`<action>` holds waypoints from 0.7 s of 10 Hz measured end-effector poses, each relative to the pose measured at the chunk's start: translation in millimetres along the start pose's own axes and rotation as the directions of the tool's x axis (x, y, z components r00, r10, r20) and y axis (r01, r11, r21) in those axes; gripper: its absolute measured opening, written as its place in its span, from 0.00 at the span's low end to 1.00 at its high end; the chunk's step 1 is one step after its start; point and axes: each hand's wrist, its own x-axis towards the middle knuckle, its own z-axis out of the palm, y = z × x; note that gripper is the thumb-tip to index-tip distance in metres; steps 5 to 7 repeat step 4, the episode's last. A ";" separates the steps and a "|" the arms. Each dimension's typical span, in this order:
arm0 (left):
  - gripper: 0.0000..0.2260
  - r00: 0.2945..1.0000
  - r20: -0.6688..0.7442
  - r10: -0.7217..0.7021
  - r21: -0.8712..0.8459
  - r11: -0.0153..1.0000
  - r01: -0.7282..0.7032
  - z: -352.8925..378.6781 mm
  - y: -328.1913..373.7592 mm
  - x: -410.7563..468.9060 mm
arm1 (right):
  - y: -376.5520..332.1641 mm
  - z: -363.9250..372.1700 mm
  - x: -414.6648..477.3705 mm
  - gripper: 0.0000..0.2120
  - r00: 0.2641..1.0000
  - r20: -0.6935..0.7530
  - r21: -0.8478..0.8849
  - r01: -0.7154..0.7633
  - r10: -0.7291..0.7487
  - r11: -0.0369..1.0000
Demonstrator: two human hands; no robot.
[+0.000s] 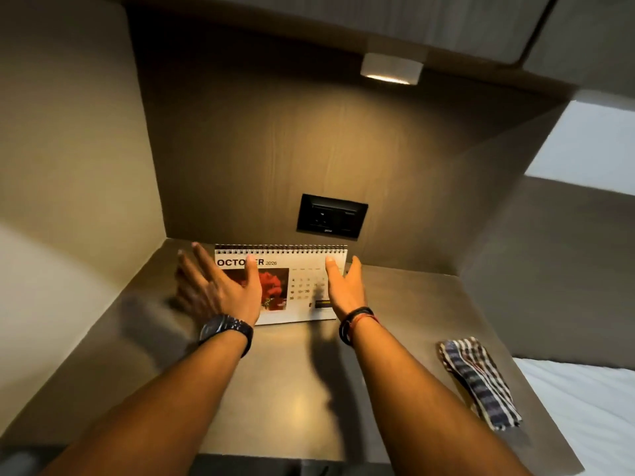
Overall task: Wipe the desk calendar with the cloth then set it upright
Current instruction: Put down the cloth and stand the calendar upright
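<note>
A white spiral-bound desk calendar point(298, 269), showing October with a red flower photo, stands upright near the back wall of a brown desk point(285, 389). My left hand point(220, 290) is in front of its left part, fingers spread, holding nothing. My right hand point(345, 286) hovers in front of its right edge, fingers apart, also holding nothing. Whether either hand touches the calendar I cannot tell. A checked blue-and-white cloth point(479, 381) lies crumpled on the desk at the right, away from both hands.
A black wall socket point(331, 216) sits on the back panel just above the calendar. A small lamp point(390, 68) shines from the shelf overhead. Side panels close in the desk left and right. White bedding point(584, 400) lies beyond the desk's right edge.
</note>
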 end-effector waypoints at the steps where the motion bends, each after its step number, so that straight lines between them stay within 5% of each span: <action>1: 0.33 0.950 0.217 -0.226 -0.208 0.940 0.271 3.1 -1.4 9.6 | -4.1 9.3 1.8 0.17 0.999 0.002 0.122 -0.040 0.040 0.992; 4: 0.30 0.921 0.305 -0.242 -0.221 0.922 0.316 2.3 2.8 38.2 | 7.8 31.5 -29.4 0.25 0.987 -0.159 0.007 -0.033 0.034 0.999; 7: 0.30 0.921 0.305 -0.242 -0.221 0.922 0.316 2.3 2.8 38.2 | 7.8 31.5 -29.4 0.25 0.987 -0.159 0.007 -0.033 0.034 0.999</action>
